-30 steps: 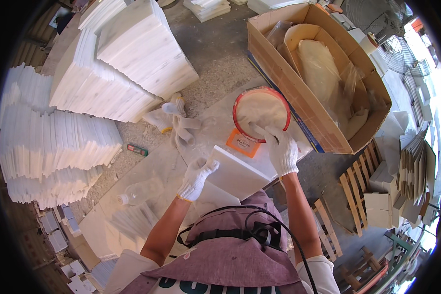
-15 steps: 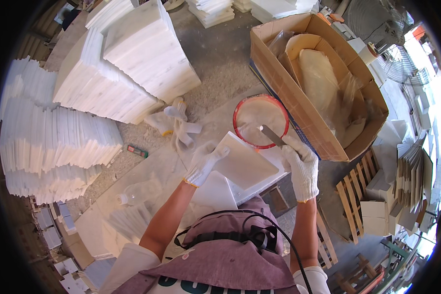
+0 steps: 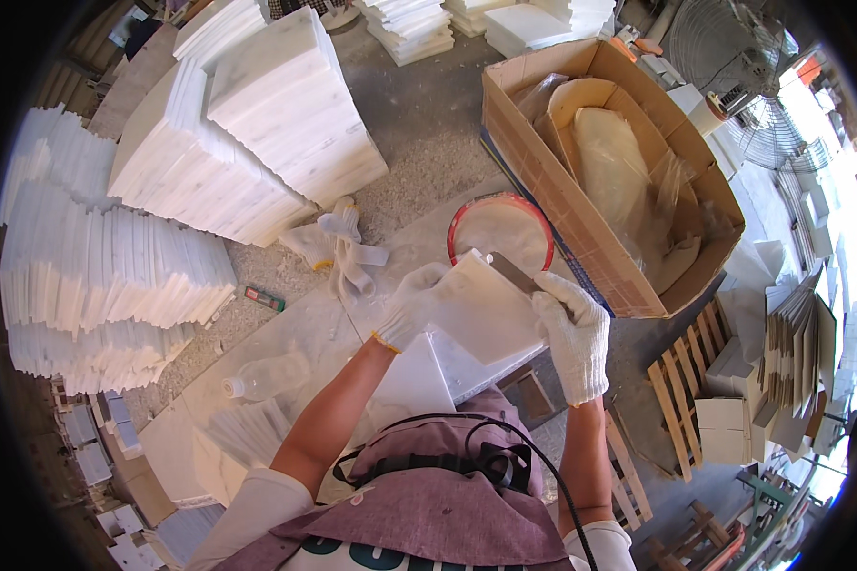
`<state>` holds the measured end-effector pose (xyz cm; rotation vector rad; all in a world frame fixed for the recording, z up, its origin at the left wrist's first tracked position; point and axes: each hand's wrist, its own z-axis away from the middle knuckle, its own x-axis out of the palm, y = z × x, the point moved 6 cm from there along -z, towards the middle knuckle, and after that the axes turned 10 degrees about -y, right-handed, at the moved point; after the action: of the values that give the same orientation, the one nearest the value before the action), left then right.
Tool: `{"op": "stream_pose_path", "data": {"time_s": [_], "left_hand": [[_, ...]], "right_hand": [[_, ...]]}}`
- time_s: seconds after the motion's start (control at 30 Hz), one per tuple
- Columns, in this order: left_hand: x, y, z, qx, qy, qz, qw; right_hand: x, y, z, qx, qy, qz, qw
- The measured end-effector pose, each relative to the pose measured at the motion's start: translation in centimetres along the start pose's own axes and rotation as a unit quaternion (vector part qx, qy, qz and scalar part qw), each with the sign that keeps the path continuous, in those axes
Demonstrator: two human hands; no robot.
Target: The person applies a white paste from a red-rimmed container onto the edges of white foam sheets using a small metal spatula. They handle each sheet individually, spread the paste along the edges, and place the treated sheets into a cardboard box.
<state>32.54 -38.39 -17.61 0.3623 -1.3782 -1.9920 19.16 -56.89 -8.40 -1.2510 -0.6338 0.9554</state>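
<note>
Surface: the dusty pale surface (image 3: pixel 319 328) stretches out in front of me, and all this is happening just above its near right end.
Cardboard box: the big open box (image 3: pixel 562 181) stands beyond my right hand; it matters little here.
Red-rimmed tub: here's the change! A second ago my right hand was down at this tub (image 3: pixel 549 238); now it's out, and the tub sits just behind my work.
White tile: my tile (image 3: pixel 490 309) is up in front of me, its face tilted my way, its far corner now overlapping the near side of the tub from where I look.
Right hand: my gloved right hand (image 3: pixel 576 333) has its fingers pinched round the tool, beside the tile's right edge; touching it or not, I can't tell.
Left hand: on the other side, my gloved left hand (image 3: pixel 411 303) has its fingers gripping the tile's left edge.
Flat blade: the grey blade (image 3: pixel 514 273) has swung from over the tub to the tile's far edge, so scooping looks done and applying looks near; contact, I can't tell.
White dab: a tiny blob (image 3: pixel 490 257) rides the tip, so I'm loaded.
</note>
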Motion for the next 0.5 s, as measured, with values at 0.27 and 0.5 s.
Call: {"op": "stream_pose_path", "data": {"time_s": [0.27, 0.5], "left_hand": [[0.44, -0.47, -0.73, 0.026, -0.039, -0.013, 0.999], [0.68, -0.35, -0.7, 0.001, -0.035, -0.002, 0.999]], "right_hand": [[0.03, -0.36, 0.06, -0.016, 0.02, 0.056, 0.998], [-0.08, -0.12, 0.19, -0.041, 0.032, 0.082, 0.995]]}}
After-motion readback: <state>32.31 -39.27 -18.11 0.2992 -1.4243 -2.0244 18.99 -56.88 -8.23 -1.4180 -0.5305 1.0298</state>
